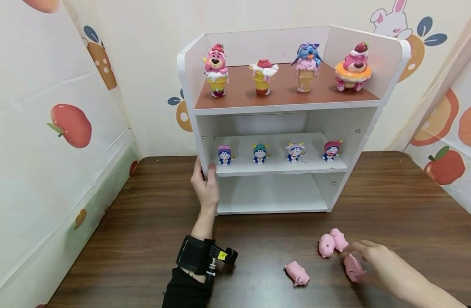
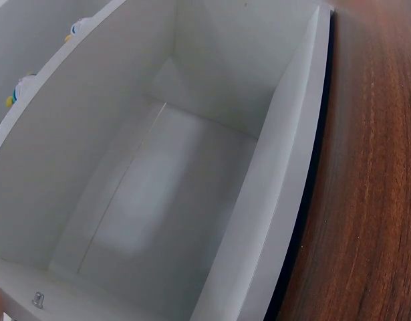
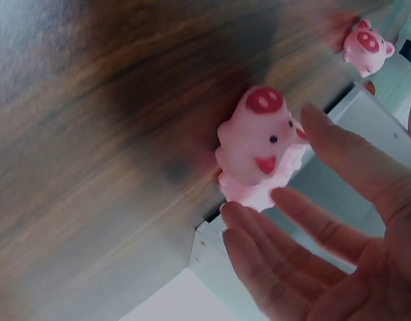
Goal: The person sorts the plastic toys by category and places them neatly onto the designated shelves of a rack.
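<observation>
My left hand (image 1: 206, 188) grips the left side panel of a white shelf (image 1: 272, 192), with the thumb on the front edge. At the front right, my right hand (image 1: 386, 261) is over the table with fingers extended and apart, next to a pink toy pig (image 1: 353, 268). Two more toy pigs touch each other just left of its fingertips, and another pig (image 1: 297, 273) lies farther left. From the right wrist, a pig (image 3: 258, 144) shows between the thumb and the spread fingers. The left wrist view looks into the shelf's bottom compartment (image 2: 152, 187).
The brown top board (image 1: 283, 85) bears several ice-cream character figurines. On the middle board (image 1: 274, 143) stands a row of small blue figurines in coloured hats. All of this sits on a dark wooden table (image 1: 158, 205), with printed fruit sheets (image 1: 58, 171) at both sides.
</observation>
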### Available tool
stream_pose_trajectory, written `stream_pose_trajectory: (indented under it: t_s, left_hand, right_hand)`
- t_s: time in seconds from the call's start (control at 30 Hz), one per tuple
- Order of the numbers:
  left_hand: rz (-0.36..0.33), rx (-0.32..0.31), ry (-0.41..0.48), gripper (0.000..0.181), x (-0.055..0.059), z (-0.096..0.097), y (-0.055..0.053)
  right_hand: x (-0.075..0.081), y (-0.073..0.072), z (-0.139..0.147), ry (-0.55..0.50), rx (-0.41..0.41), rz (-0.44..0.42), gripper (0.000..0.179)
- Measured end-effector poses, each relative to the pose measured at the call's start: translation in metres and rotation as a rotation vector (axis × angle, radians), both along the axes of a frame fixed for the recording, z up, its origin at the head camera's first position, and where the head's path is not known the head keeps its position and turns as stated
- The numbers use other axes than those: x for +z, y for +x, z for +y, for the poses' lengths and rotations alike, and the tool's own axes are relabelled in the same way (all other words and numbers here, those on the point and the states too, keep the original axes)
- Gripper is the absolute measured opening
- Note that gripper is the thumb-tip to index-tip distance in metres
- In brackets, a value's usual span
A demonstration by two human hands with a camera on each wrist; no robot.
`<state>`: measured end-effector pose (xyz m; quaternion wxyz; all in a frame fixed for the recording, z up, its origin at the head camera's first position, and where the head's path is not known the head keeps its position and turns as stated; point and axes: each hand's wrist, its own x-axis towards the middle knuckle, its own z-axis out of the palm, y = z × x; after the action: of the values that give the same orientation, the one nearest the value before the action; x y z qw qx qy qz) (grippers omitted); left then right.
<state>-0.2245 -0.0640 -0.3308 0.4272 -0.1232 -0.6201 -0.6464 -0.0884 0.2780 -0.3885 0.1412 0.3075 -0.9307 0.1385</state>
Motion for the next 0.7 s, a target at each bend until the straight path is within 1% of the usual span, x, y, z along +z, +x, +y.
stream_pose_trajectory:
  t_s: [0.13, 0.23, 0.33, 0.37, 0.47, 0.57, 0.7]
  left_hand:
    - [-0.006, 0.002, 0.001, 0.041, 0.0, 0.0, 0.0]
    - [-0.01, -0.001, 0.003, 0.041, 0.0, -0.001, 0.001]
    - [-0.012, -0.001, 0.003, 0.041, 0.0, -0.001, 0.001]
    - [-0.011, -0.002, 0.004, 0.041, -0.001, 0.0, 0.001]
    - [-0.011, -0.002, 0.004, 0.041, 0.0, 0.0, 0.001]
    - [-0.011, -0.008, 0.007, 0.041, 0.0, 0.0, 0.001]
    - [-0.016, -0.012, 0.009, 0.041, 0.001, 0.0, 0.001]
  right_hand:
    - [-0.001, 0.004, -0.004, 0.034, -0.075, -0.028, 0.053]
    - [-0.004, 0.006, -0.006, 0.022, -0.083, -0.044, 0.054]
    - [-0.008, 0.006, -0.007, -0.044, -0.037, 0.006, 0.048]
    - [-0.009, 0.006, -0.008, -0.073, -0.011, 0.036, 0.047]
    - [-0.012, 0.004, -0.01, -0.135, 0.047, 0.088, 0.045]
    - [-0.012, 0.002, -0.012, -0.156, 0.071, 0.112, 0.045]
    - [-0.007, -0.001, -0.016, -0.138, 0.08, 0.142, 0.041]
